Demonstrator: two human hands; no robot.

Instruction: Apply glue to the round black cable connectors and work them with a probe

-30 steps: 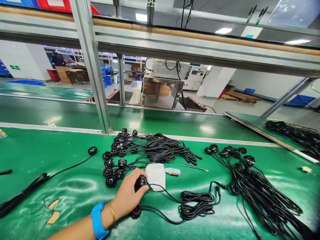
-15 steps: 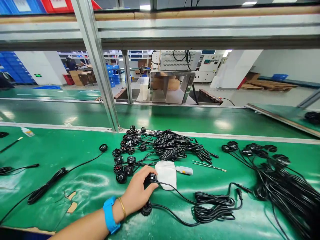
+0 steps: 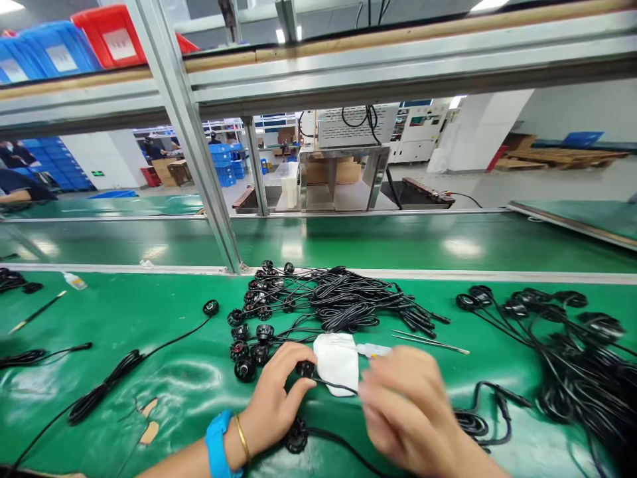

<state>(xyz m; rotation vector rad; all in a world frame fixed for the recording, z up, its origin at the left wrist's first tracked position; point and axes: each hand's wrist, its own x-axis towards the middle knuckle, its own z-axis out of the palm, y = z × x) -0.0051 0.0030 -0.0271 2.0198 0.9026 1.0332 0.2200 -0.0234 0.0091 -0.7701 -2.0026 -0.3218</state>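
Note:
My left hand (image 3: 266,408), with a blue band and a gold bangle at the wrist, grips a small black camera head (image 3: 305,369) between thumb and fingers. A thin cable runs from it to the right, across the edge of a folded white cloth (image 3: 331,364). Blurred by motion, my right hand (image 3: 411,401) hovers right of the cloth; its fingers are curled, and whether they hold anything is unclear. Behind it, a small white bottle (image 3: 367,349) is partly covered. Below my left hand lies another round black camera head (image 3: 297,436) with its cable.
Bundled cables (image 3: 348,299) with several black heads lie behind the cloth. Thin swab-like sticks (image 3: 430,342) rest to the right, before another cable pile (image 3: 572,372). A single cabled head (image 3: 210,307) lies left. A metal post (image 3: 199,153) rises at the table's back edge.
My right hand has come into view from the lower right, covering part of the bottle and the coiled cables. My left hand still grips the camera head; the view has shifted slightly.

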